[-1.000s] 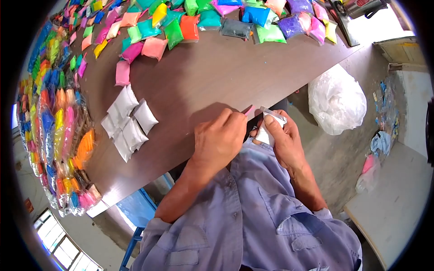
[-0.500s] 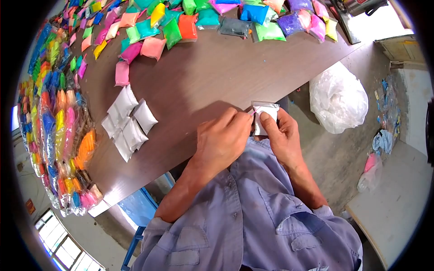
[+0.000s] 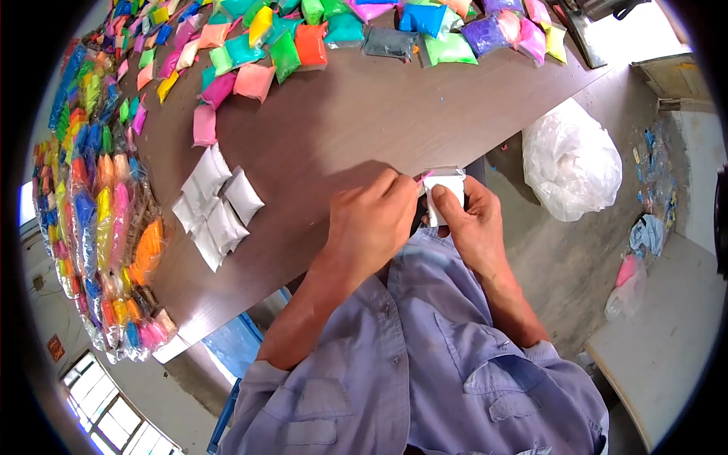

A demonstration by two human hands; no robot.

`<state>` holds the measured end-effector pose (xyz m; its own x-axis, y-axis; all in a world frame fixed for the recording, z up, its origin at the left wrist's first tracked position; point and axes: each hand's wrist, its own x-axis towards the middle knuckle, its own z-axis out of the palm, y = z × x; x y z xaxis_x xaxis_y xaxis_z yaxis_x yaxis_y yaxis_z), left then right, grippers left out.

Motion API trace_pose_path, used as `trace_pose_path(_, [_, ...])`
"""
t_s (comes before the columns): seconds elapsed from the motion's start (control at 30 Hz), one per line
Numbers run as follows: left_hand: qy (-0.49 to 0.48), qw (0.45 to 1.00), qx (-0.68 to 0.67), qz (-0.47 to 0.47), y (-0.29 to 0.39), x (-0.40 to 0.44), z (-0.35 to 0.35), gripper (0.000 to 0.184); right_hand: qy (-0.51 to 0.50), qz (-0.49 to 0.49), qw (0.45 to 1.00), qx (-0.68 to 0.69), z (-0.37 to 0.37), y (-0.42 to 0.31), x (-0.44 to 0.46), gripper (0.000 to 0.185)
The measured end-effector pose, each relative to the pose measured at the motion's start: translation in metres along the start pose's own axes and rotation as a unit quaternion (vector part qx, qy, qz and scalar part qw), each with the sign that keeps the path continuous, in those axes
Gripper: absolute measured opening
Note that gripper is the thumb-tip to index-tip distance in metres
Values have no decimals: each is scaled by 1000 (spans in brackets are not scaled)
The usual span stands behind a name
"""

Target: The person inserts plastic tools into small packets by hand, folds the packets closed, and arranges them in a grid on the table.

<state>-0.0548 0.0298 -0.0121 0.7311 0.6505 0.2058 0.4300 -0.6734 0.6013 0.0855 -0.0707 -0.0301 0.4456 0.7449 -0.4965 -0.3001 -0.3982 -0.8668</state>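
Held over the table's near edge is a small white packet [image 3: 446, 184] with a clear strip along its top. My right hand [image 3: 478, 224] is closed on it, thumb lying across its front. My left hand [image 3: 371, 220] is closed in a pinch at the packet's left upper corner. A thin pink piece [image 3: 426, 176] shows between the left fingertips and that corner; its kind and most of its length are hidden. Several similar white packets [image 3: 203, 180] lie grouped on the table to the left.
Many coloured packets [image 3: 284, 57] cover the far side of the brown table [image 3: 364, 114]. Clear bags of coloured packets [image 3: 98, 227] are heaped along the left edge. A white plastic bag [image 3: 570, 163] stands beyond the table on the right, above the floor.
My left hand has shifted slightly left, away from the packet's middle. The pink piece now shows at the corner. My right hand keeps its hold on the packet.
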Motion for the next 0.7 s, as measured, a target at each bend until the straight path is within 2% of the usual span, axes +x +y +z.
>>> trace_pose_path(0.07, [-11, 999, 52, -6, -5, 3, 2, 8, -1, 3, 1000, -3, 0, -1, 1, 20])
trace_pose_path(0.53, [-2, 999, 38, -2, -9, 11, 4, 11, -2, -5, 1000, -22, 0, -4, 1, 19])
trace_pose_path(0.7, [4, 1000, 28, 0, -3, 10, 4, 12, 9, -27, 999, 17, 2, 4, 3, 17])
